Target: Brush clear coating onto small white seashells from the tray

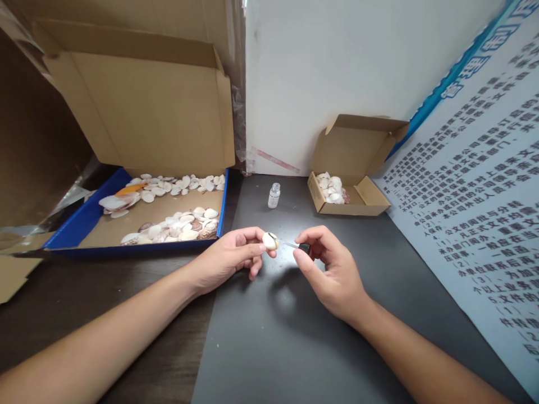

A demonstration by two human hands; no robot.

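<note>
Left hand (pixel 236 252) pinches a pale, rounded shell (pixel 270 242) between the thumb on its near side and the fingers behind it, the lower fingers loosely curled beneath. Its forearm slants up from the lower left, and the wrist is nearly in line with it. The right hand (pixel 326 264) faces it across a small gap, its forearm rising from the lower right; thumb and index finger grip a black cap (pixel 304 247), with the other fingers bent behind. From the cap a thin, light applicator (pixel 288 243) points left and slightly away from the person, its long axis running almost straight across to the shell; whether its tip touches the shell cannot be told. The shell sits at the left hand's fingertips, above the dark grey tabletop (pixel 261 348), a dark mark showing on its far side; its own long axis is too small to judge. Just beyond the two hands, a small glass bottle (pixel 274 196) stands upright with its neck open. Beyond and left of the left hand, an open blue-sided box (pixel 143 210) holds shells in two groups; beyond the right hand, a smaller open cardboard box (pixel 351 209) holds more pale shells at its left end.
</note>
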